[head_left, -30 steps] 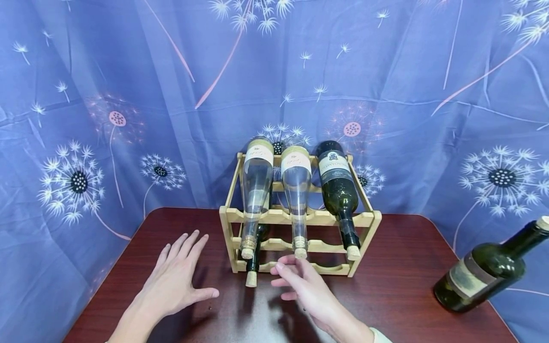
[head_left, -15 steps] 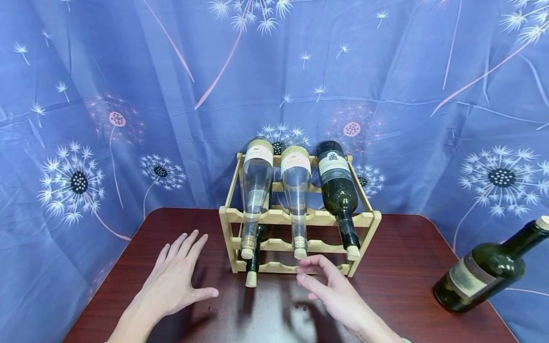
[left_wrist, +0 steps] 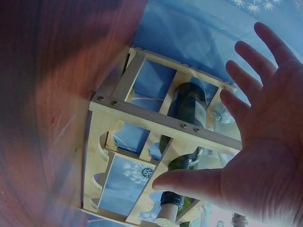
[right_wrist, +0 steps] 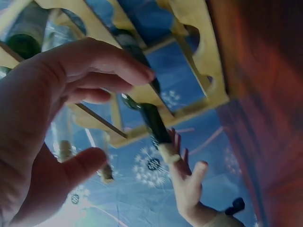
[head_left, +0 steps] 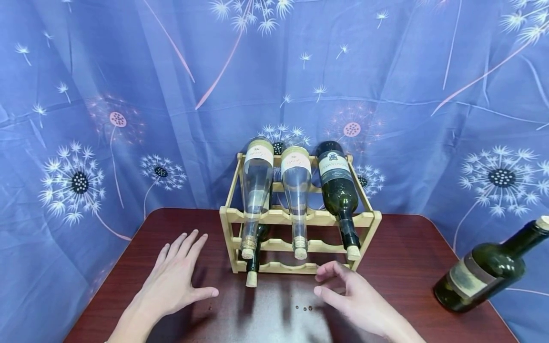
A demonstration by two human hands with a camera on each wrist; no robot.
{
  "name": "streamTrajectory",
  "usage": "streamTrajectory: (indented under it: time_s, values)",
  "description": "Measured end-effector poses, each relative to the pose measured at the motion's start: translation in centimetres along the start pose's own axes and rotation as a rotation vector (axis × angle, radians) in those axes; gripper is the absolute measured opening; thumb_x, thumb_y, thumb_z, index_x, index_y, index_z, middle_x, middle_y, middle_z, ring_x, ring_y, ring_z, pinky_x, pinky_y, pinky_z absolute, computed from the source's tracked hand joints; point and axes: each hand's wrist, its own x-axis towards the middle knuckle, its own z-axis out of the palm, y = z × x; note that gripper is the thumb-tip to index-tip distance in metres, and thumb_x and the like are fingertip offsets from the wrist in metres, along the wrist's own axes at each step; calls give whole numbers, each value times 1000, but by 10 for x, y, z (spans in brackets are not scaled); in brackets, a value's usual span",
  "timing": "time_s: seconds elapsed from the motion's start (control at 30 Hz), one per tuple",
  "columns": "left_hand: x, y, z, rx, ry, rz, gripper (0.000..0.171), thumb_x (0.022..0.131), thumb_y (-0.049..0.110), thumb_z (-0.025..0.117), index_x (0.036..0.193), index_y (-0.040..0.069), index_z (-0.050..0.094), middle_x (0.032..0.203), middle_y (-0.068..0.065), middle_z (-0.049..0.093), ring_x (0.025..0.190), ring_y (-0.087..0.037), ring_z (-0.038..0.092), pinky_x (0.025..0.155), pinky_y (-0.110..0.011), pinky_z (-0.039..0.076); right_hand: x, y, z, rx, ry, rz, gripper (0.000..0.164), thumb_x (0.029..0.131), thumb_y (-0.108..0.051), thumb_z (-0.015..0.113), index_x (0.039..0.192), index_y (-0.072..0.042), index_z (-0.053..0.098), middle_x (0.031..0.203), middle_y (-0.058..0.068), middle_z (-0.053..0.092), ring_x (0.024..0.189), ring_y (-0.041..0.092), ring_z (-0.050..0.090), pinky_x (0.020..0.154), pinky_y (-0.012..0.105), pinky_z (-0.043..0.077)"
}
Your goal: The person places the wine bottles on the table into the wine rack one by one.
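Observation:
A wooden wine rack [head_left: 320,218] stands at the back of the table. Its top tier bears two clear bottles [head_left: 257,188] and a dark green wine bottle [head_left: 340,195] on the right, their corked necks tipped toward me. Lower at the left lies another dark bottle [head_left: 254,261], partly hidden. My left hand [head_left: 171,281] hovers left of the rack with fingers spread, holding nothing. In front of the rack's lower right, my right hand [head_left: 358,297] has loosely bent fingers and thumb apart, nothing between them. The right wrist view shows this hand [right_wrist: 52,99] near the rack, touching no bottle.
A green corked bottle [head_left: 469,281] with a pale label stands at the table's right edge. Several small dark drops or specks [head_left: 305,308] lie on the reddish-brown table [head_left: 257,324]. A blue dandelion-print curtain [head_left: 141,95] hangs behind.
My right hand has moved right and a little toward me, from below the middle clear bottle's cork to below the right dark bottle. My left hand and the bottles have stayed put.

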Motion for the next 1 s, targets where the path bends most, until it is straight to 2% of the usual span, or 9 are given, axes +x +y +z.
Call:
streamTrajectory:
  time_s: [0.2, 0.3, 0.43, 0.57, 0.7, 0.87, 1.0]
  values:
    - [0, 0, -1, 2, -1, -2, 124, 56, 90, 56, 151, 16, 29, 153, -10, 28, 140, -36, 21, 104, -63, 19, -5, 6, -24, -200, -63, -30, 35, 88, -39, 68, 111, -13, 59, 102, -4, 63, 91, 8, 63, 76, 26, 52]
    - [0, 0, -1, -3, 1, 1, 123, 56, 89, 57, 151, 16, 30, 154, -10, 27, 140, -37, 21, 103, -63, 19, -6, 9, -36, -250, -87, -33, 37, 87, -42, 68, 110, -13, 60, 100, -5, 64, 88, 6, 63, 74, 26, 52]
    - [0, 0, -1, -5, 5, 3, 123, 56, 89, 57, 151, 16, 29, 154, -9, 27, 140, -37, 20, 104, -64, 19, -10, 13, -49, -284, -74, -62, 33, 86, -41, 69, 104, -15, 60, 93, -7, 64, 85, 5, 63, 72, 26, 52]
    - [0, 0, 0, -1, 17, 4, 123, 56, 89, 58, 152, 18, 28, 153, -10, 28, 139, -37, 22, 104, -63, 19, -14, 14, -62, -351, 4, -49, 32, 86, -44, 69, 100, -17, 59, 88, -11, 64, 84, 4, 62, 72, 26, 51]
    - [-1, 0, 0, 0, 30, 8, 123, 55, 88, 59, 152, 18, 28, 152, -11, 30, 139, -37, 23, 103, -63, 20, -17, 12, -76, -452, 114, 51, 43, 83, -56, 66, 105, -19, 59, 92, -11, 65, 89, 9, 63, 74, 30, 50]
    - [-1, -1, -1, 4, 19, 1, 124, 56, 89, 58, 152, 18, 27, 153, -11, 29, 139, -37, 22, 103, -63, 19, -25, 8, -96, -596, 248, 108, 62, 82, -63, 61, 120, -15, 54, 108, 4, 64, 96, 23, 62, 74, 41, 48]
    - [-1, -1, -2, 4, 22, 0, 124, 56, 89, 57, 152, 17, 27, 152, -12, 30, 138, -38, 23, 103, -63, 20, -32, 7, -111, -667, 333, 113, 72, 84, -64, 59, 129, -9, 46, 118, 14, 59, 91, 26, 59, 69, 42, 47]
